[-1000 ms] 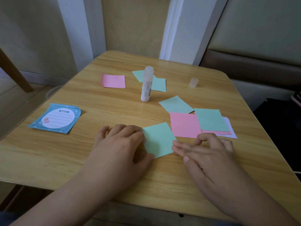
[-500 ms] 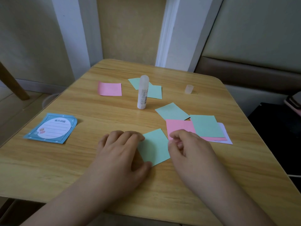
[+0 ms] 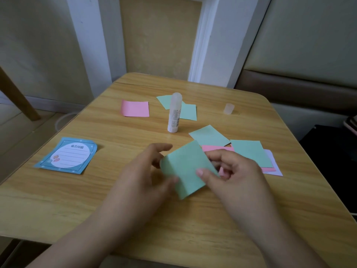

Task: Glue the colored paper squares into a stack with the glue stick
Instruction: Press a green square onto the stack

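Both grips pinch green square (image 3: 185, 169) | right hand (image 3: 231, 171) thumb on top | left hand (image 3: 146, 171) at left edge

Matt paper squares (image 3: 185, 169) lie on a smooth wood-grain table (image 3: 116, 200).

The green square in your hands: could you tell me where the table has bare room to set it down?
Bare wood lies between the blue notepad and the glue stick, and along the near table edge. It is crowded to the right, where the overlapping paper pile sits, and behind the glue stick by the two green squares. The green square fits best centre-left.
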A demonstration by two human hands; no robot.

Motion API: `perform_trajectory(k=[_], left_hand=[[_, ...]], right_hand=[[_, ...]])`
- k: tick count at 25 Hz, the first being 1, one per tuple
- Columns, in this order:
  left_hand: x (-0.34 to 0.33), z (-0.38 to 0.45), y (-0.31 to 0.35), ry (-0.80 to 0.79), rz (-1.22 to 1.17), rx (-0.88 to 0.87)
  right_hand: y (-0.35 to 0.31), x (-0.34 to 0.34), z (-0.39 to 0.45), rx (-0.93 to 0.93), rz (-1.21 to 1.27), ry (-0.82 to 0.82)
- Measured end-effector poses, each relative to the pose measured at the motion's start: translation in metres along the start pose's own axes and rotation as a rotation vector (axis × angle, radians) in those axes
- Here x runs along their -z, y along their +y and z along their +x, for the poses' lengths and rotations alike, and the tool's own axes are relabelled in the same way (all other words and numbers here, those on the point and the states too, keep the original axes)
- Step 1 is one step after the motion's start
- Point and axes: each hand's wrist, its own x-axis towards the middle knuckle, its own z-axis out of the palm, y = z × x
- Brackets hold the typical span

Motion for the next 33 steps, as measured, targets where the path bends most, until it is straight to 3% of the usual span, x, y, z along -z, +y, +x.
perform_trajectory(k=[2, 3, 5, 9, 11, 16, 22, 27, 33], left_hand=[[0.01, 0.002, -0.005, 0.14, -0.068, -0.043], [0.016, 0.005, -0.007, 0.173, -0.024, -0.075], [0.024, 0.011, -0.015, 0.157, 0.147, -0.165], [0.022, 0.004, -0.03, -0.051, 0.503, -0.311], [0.019, 0.0, -0.029, -0.109, 0.563, -0.283], [0.016, -0.005, -0.021, -0.14, 0.634, -0.247], [0.013, -0.007, -0.014, -0.132, 0.658, -0.197], [0.007, -0.008, -0.011, -0.12, 0.658, -0.157], [0.003, -0.008, -0.01, -0.088, 0.665, -0.16]], right_hand=[[0.0, 0.005, 0.0, 0.389, -0.293, 0.154], [0.005, 0.005, -0.001, 0.54, -0.407, 0.154], [0.017, -0.001, -0.005, 0.653, -0.588, 0.031], [0.03, -0.006, -0.016, 0.461, -0.625, -0.229], [0.026, -0.005, -0.017, 0.369, -0.553, -0.279], [0.016, -0.012, -0.021, 0.343, -0.475, -0.42], [0.026, 0.01, -0.02, 0.316, -0.633, -0.259], [0.014, -0.007, -0.027, 0.396, -0.541, -0.369], [0.022, 0.011, -0.018, 0.241, -0.641, -0.256]])
